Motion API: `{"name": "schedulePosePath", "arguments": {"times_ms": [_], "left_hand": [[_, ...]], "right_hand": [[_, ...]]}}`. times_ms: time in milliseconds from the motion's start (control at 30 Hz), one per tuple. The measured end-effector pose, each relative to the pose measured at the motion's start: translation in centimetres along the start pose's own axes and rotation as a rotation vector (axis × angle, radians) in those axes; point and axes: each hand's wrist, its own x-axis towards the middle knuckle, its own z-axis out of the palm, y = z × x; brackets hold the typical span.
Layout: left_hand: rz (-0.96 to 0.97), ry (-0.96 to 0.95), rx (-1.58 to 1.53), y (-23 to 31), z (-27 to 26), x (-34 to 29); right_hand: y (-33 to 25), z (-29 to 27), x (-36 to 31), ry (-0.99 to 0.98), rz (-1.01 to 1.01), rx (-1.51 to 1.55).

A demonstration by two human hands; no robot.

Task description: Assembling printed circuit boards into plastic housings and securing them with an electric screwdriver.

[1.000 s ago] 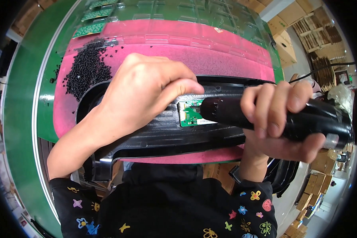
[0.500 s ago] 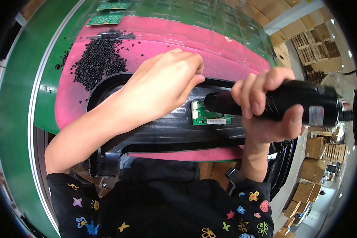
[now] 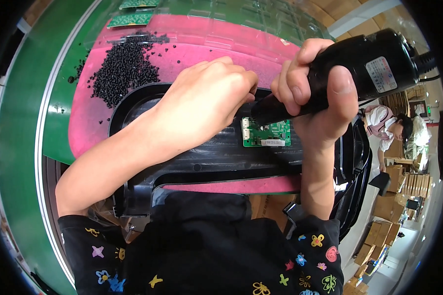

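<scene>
My right hand (image 3: 325,93) is wrapped around a black electric screwdriver (image 3: 379,61), slanted with its cable end up to the right. The tool's narrow front end points down at the upper left part of a green circuit board (image 3: 279,132), and its tip is hidden. That board lies inside a long black plastic housing (image 3: 221,158) in front of me. My left hand (image 3: 209,96) hovers over the housing beside the tool's front, fingers curled and pinched together. Whatever is between those fingertips cannot be seen.
A heap of small black screws (image 3: 125,71) lies on the pink mat (image 3: 192,46), left of the housing. Farther back are a clear plastic tray (image 3: 221,14) and green boards (image 3: 130,19). More black housings (image 3: 352,172) stand at right; beyond them are a person (image 3: 383,123) and cardboard boxes (image 3: 379,236).
My right hand has swung the screwdriver's rear end upward, so it slants more steeply. My left hand has barely moved. A person has come into sight at the right.
</scene>
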Motion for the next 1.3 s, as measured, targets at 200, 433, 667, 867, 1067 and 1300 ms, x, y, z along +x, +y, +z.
{"name": "schedulePosePath", "arguments": {"times_ms": [200, 433, 667, 867, 1067, 1300], "left_hand": [[0.116, -0.132, 0.07, -0.2, 0.0, 0.0], [0.155, -0.128, -0.2, 0.3, 0.1, 0.2], [-0.121, -0.222, -0.55, 0.9, -0.2, 0.6], [-0.236, -0.351, -0.716, 0.9, -0.6, 0.9], [-0.187, -0.39, -0.737, 1.1, -0.9, 1.1], [-0.111, -0.239, -0.697, 1.4, -0.7, 0.8]], "right_hand": [[-0.4, -2.0, -1.5, 0.01, -0.147, 0.334], [-3.2, -3.3, -2.6, 0.034, -0.288, 0.554], [-3.8, -4.2, -3.3, -0.004, -0.342, 0.594], [-3.6, -3.8, -3.4, 0.012, -0.357, 0.598], [-4.1, -3.9, -3.9, 0.034, -0.389, 0.582], [-3.9, -3.7, -3.9, -0.012, -0.378, 0.544]]}}
